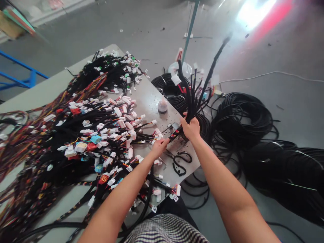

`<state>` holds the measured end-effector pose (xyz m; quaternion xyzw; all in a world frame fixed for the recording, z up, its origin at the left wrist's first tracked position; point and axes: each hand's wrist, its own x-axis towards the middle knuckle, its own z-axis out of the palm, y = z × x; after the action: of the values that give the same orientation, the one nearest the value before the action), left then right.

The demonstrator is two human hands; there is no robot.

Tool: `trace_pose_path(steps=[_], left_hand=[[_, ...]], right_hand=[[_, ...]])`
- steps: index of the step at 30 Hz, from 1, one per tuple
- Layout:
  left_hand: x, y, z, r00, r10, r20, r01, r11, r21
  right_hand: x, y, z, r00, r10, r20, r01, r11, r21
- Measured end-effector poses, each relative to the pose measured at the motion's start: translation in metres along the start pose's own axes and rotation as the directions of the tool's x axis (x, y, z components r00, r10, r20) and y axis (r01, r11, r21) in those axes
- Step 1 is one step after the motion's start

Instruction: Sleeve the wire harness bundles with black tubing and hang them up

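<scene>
Clenched tight, the right hand (191, 129) grips a bristling bundle of black sleeved wire harness (193, 101) at 1 o'clock, while the half-open left hand (159, 148) rests on thin white-connector wires (141, 135) atop the pale grey table (149, 104).

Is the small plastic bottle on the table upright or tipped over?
Upright: the small plastic bottle stands on its base on the grey table, with its narrow top pointing up.
</scene>
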<state>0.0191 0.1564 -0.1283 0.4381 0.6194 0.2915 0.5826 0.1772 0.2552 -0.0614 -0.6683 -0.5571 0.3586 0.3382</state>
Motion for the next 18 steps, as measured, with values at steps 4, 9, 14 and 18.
trace_pose_path(steps=[4,9,14,18], left_hand=[[0.001,0.008,0.001,0.993,-0.072,0.094,0.077,0.996,-0.051],[0.007,0.017,0.001,0.99,-0.049,0.129,0.05,0.999,-0.008],[0.002,0.008,-0.008,0.983,-0.106,0.149,0.113,0.993,-0.036],[0.014,0.022,-0.005,0.975,-0.13,0.182,0.133,0.991,-0.003]], right_hand=[[0.001,0.005,-0.017,0.983,-0.079,0.165,0.109,0.977,-0.185],[-0.006,0.009,-0.013,0.959,-0.118,0.257,0.168,0.969,-0.18],[-0.027,0.017,0.004,0.98,-0.04,0.197,0.086,0.97,-0.229],[-0.049,0.021,0.005,0.998,-0.06,0.02,0.063,0.952,-0.298]])
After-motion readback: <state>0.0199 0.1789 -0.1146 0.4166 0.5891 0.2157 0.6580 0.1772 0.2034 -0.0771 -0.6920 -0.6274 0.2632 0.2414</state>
